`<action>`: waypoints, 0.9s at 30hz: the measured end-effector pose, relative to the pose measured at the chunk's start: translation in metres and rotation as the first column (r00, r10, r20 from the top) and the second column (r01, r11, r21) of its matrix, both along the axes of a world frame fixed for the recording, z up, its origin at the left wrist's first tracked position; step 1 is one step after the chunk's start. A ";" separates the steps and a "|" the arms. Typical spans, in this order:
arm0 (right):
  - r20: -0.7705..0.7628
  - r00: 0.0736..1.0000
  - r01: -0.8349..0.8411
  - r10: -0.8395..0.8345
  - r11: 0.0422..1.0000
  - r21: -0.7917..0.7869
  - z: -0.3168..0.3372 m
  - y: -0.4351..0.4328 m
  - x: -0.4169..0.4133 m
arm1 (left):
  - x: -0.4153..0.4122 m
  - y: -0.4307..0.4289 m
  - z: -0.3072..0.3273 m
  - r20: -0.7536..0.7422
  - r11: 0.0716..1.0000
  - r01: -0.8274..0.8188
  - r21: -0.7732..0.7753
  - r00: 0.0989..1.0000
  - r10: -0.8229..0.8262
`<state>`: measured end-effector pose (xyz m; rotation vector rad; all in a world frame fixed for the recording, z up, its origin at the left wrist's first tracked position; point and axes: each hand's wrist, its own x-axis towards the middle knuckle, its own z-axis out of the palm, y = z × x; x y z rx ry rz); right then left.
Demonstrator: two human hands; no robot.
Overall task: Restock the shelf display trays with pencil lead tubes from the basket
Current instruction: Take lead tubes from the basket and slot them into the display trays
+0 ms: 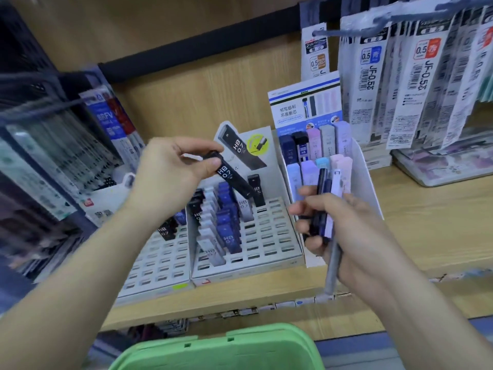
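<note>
Pinching black tube [231, 174] above half-empty tray [269, 237].

At frame centre the left hand [170, 166] pinches a black lead tube [230, 175] above the slotted tray [269, 244], while the right hand [344, 231] at lower right grips several tubes [324, 209].

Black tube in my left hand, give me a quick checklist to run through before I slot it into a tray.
1. Grip: left hand pinches the black tube between thumb and fingers: ok.
2. Label reads HB 0.7: ok.
3. Matching stock: black HB 0.7 tubes stand in the left tray: ok.
4. Free slots in that tray: ok.
5. Tube upright over a slot: it is tilted, above the middle tray: not ok.
6. Right hand free to help: it grips a bundle of tubes: not ok.
</note>
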<state>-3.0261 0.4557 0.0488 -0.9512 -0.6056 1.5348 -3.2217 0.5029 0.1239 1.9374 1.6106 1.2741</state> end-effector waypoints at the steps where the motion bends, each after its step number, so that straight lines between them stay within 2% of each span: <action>1: -0.022 1.000 0.010 -0.010 1.000 -0.002 0.002 -0.001 0.003 | 0.006 0.005 -0.004 -0.059 1.000 0.022 -0.002 0.998 -0.022; 4: -0.065 0.997 0.033 -0.033 0.999 0.003 0.005 -0.003 0.010 | 0.023 0.019 -0.019 -0.269 0.999 0.052 -0.011 0.962 -0.053; 9: -0.072 0.997 0.042 -0.041 0.999 0.011 0.006 -0.004 0.012 | 0.034 0.034 -0.039 -0.548 0.997 0.071 -0.019 0.833 -0.070; 19: -0.078 0.993 -0.088 0.089 0.996 0.019 0.001 -0.002 0.016 | 0.028 0.043 -0.041 -0.586 0.999 0.041 -0.001 0.810 -0.034; 27: -0.044 0.987 -0.155 0.158 0.986 0.055 0.000 -0.003 0.018 | 0.032 0.047 -0.035 -0.557 0.993 0.053 -0.109 0.824 -0.105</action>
